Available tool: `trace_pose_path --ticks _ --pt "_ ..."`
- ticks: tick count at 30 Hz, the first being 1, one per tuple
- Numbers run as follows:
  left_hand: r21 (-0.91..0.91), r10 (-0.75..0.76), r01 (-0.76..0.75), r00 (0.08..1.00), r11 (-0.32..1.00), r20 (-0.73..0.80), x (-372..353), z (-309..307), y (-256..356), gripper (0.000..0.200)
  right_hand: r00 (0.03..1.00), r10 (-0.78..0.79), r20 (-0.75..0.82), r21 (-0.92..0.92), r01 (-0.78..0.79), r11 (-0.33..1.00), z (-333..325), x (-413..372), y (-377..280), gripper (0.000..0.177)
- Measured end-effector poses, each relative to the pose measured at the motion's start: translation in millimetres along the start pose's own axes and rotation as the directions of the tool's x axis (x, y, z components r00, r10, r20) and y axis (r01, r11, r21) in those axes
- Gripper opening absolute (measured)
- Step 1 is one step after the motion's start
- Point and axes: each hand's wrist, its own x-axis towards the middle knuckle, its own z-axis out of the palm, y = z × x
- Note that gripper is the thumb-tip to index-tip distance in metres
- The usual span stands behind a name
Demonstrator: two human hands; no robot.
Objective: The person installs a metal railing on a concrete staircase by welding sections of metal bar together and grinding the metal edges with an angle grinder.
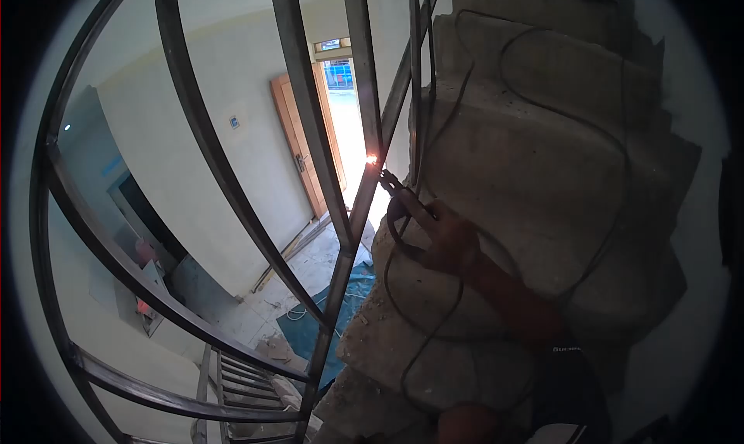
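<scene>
My right hand (449, 239) is wrapped round a dark welding electrode holder (397, 187). Its tip points up and left at the metal railing. A bright arc (372, 160) glows where an upright bar (361, 80) meets the slanted lower rail (332, 297). The holder's dark cable (391, 289) loops below the hand and over the steps. My left hand cannot be made out. At the bottom edge is a rounded skin-toned shape (469, 422), too dark to identify.
Rough concrete stairs (519, 149) climb on the right, with cable lying across them. Beyond the railing, far below, are a tiled floor with a blue-green sheet (345, 320), an open wooden door (298, 146) and a lower railing (248, 382).
</scene>
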Motion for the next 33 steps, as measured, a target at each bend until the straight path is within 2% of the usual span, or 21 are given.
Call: trace_pose_path --ticks 7,11,13,14,15,17,18,19,28,33 --pt "-0.032 -0.043 0.044 0.999 0.999 0.022 1 -8 5 0.1 0.992 0.09 0.086 -0.057 -0.085 0.995 -5 5 -7 0.1" --pt "-0.044 -0.059 0.061 0.998 0.997 0.028 1 -13 8 0.101 0.991 0.093 0.094 -0.114 -0.082 0.99 -2 3 -3 0.102" --pt "-0.049 -0.066 0.068 0.997 0.996 0.034 1 -14 9 0.102 1.0 0.028 0.015 -0.049 -0.027 0.998 -2 3 -5 0.103" --pt "-0.052 -0.069 0.07 0.997 0.996 0.034 0 -14 9 0.102 0.991 0.1 0.089 -0.099 -0.091 0.991 -5 3 -7 0.102" --pt "-0.054 -0.073 0.075 0.997 0.996 0.036 0 -14 10 0.102 0.991 0.1 0.09 -0.098 -0.091 0.991 -6 3 -7 0.102" --pt "-0.058 -0.077 0.079 0.996 0.995 0.04 0 -15 12 0.103 0.986 0.097 0.139 -0.011 -0.096 0.995 -8 2 -4 0.099" --pt "-0.061 -0.079 0.082 0.996 0.995 0.038 1 -15 12 0.103 0.999 -0.026 0.022 -0.008 0.026 1.0 -6 0 -2 0.095" --pt "-0.051 -0.091 0.093 0.995 0.994 0.033 -3 -12 19 0.103 0.999 -0.05 -0.009 0.021 0.05 0.999 -6 -2 -1 0.094" --pt "-0.073 -0.096 0.099 0.995 0.992 0.04 -1 -16 18 0.106 0.998 -0.025 -0.054 0.006 0.026 1.0 0 -1 3 0.096" --pt "-0.083 -0.107 0.11 0.993 0.99 0.045 -2 -16 20 0.107 1.0 0.004 -0.008 -0.063 -0.005 0.998 3 0 2 0.1"
